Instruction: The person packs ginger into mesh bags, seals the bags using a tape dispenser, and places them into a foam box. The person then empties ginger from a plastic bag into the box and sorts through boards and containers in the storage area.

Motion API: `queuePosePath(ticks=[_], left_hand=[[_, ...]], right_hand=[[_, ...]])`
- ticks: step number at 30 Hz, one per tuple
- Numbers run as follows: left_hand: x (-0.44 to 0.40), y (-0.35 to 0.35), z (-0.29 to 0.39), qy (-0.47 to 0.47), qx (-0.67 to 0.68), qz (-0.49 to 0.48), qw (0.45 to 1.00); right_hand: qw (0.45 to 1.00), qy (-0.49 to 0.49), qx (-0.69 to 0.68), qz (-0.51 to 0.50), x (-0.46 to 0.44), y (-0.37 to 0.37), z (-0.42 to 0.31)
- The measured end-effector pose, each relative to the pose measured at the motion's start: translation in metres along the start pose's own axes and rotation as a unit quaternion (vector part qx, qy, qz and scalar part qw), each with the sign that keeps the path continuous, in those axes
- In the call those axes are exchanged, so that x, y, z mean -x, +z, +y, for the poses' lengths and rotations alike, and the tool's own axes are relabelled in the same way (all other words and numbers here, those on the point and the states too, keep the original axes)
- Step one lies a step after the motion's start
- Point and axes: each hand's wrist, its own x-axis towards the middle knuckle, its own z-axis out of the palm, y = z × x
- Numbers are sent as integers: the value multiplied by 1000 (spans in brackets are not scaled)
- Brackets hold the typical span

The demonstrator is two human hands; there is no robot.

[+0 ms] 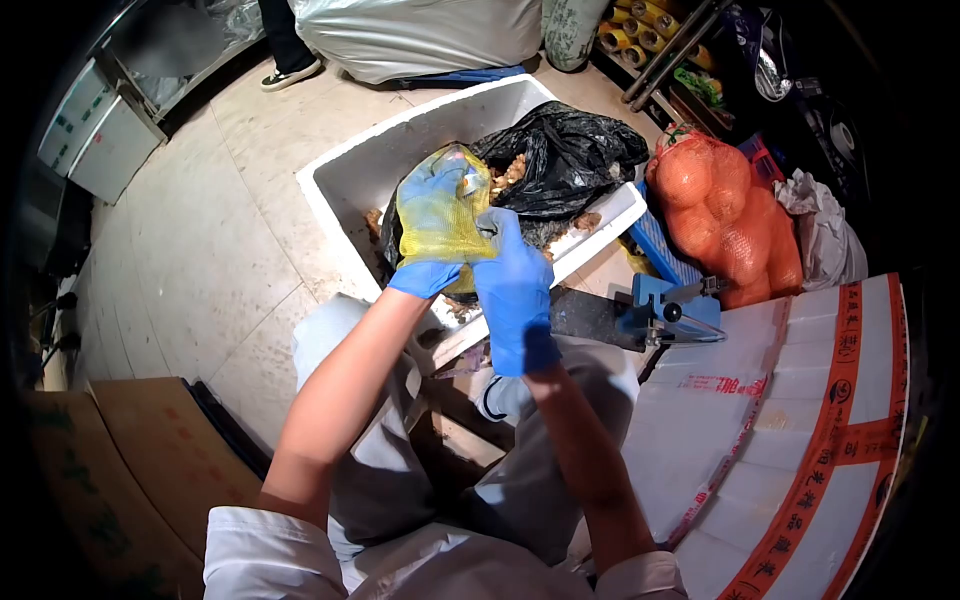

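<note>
Both my hands wear blue gloves and are over a white foam box [350,160]. My left hand [440,200] is inside a yellow mesh bag [420,240], its fingers spread under the netting. My right hand [515,290] is closed on the edge of the mesh bag, beside my left wrist. Under and behind the hands, a black plastic bag [570,150] lies in the box. Brown knobbly pieces [510,172] show in its opening, and a few more lie near the box walls.
Red mesh sacks of round produce [730,220] stand at the right, beside a blue metal device [660,310]. Taped white boxes [790,420] fill the lower right. Cardboard [160,450] is at the lower left. Another person's shoe [290,75] shows at the top left.
</note>
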Motion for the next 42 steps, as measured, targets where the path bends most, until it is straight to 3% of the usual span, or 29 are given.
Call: queuePosePath(ticks=[4, 7, 9, 11, 12, 13, 14, 17, 19, 21, 23, 25, 27, 28, 29, 33, 35, 37, 39, 41, 42], left_hand=[[-4, -3, -22, 47, -44, -45, 997], [-9, -6, -10, 29, -45, -34, 998], [-5, -3, -7, 16, -61, 14, 998], [-3, -6, -6, 15, -168, -56, 984], [-2, -7, -6, 6, -207, -57, 977], [-2, -9, -7, -4, -246, -58, 968], [-5, -18, -8, 82, -323, -100, 938], [-1, -16, 10, -38, -218, -52, 974], [0, -16, 19, -44, -164, -52, 984], [-6, -15, 22, 106, -187, -85, 973], [-6, -12, 34, -17, -73, -48, 996], [-3, -8, 37, -25, -65, -29, 997], [-5, -9, 34, 5, -76, -42, 996], [9, 1, 41, -38, -67, -32, 997], [9, 0, 39, -39, -67, -31, 997], [-1, -18, 33, -46, -161, -39, 985], [-8, -28, 43, -34, -162, -105, 981], [-18, -44, 50, -52, -149, -131, 979], [-13, -50, 58, -54, -168, -110, 978], [-5, -42, 62, -52, -154, -85, 983], [-2, -36, 64, -55, -135, -45, 988]], right_hand=[[999, 10, 45, 17, -3, -6, -1], [980, -171, -4, 105, 1, -13, -9], [979, -181, -4, 99, 8, -17, -14], [972, -230, 37, 32, 18, -16, -16], [945, -318, 4, 76, 20, -10, -18], [938, -344, 31, -4, 27, -10, -20], [935, -355, 7, -8, 30, -6, -21], [934, -357, -28, -20, 38, 4, -24], [925, -376, -28, -39, 38, -1, -29], [928, -370, -37, -33, 39, 2, -29], [945, -325, -29, -36, 37, 2, -31], [954, -298, -25, -36, 37, -2, -32], [950, -292, -74, -84, 37, -2, -34], [950, -267, -77, -143, 48, 10, -32], [946, -279, -121, -116, 56, 23, -27], [932, -296, -122, -169, 46, 7, -26], [935, -294, -116, -161, 36, -4, -20], [952, -94, -124, -262, 18, -9, -11], [967, -13, -147, -207, 12, 23, 32], [969, -61, -25, -237, -11, 39, 68], [952, -43, 21, -303, -28, 47, 84]])
